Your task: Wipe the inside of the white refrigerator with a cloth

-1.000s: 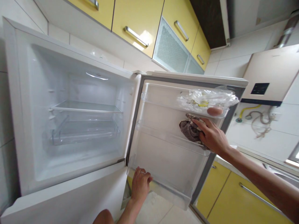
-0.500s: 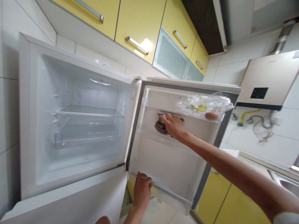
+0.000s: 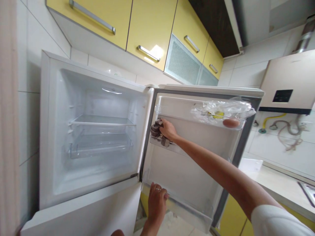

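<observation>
My right hand [image 3: 168, 129] is closed around a crumpled brown patterned cloth [image 3: 156, 128]. It presses the cloth at the hinge-side end of the clear middle shelf [image 3: 177, 149] on the fridge door. Part of the cloth hangs below my fingers, over the shelf's front. Lower down, my left hand [image 3: 157, 200], with a ring on one finger, curls its fingers at the lower edge of the open fridge door [image 3: 182, 172], by the bottom door shelf [image 3: 189, 209]. On the top door shelf [image 3: 172, 112] lie a clear plastic bag [image 3: 226, 107] with something yellow in it and a brown egg [image 3: 231, 123].
To the left, the fridge compartment [image 3: 98, 177] stands open, with a glass shelf [image 3: 103, 120] and a clear drawer [image 3: 103, 147]. Yellow cabinets [image 3: 152, 26] hang above. A water heater [image 3: 290, 82] is on the right wall, above a counter [image 3: 273, 177] with a sink [image 3: 308, 193].
My right hand has slid the cloth left along the middle door shelf towards the hinge. My left hand keeps its place at the door's lower edge. The view has shifted slightly left.
</observation>
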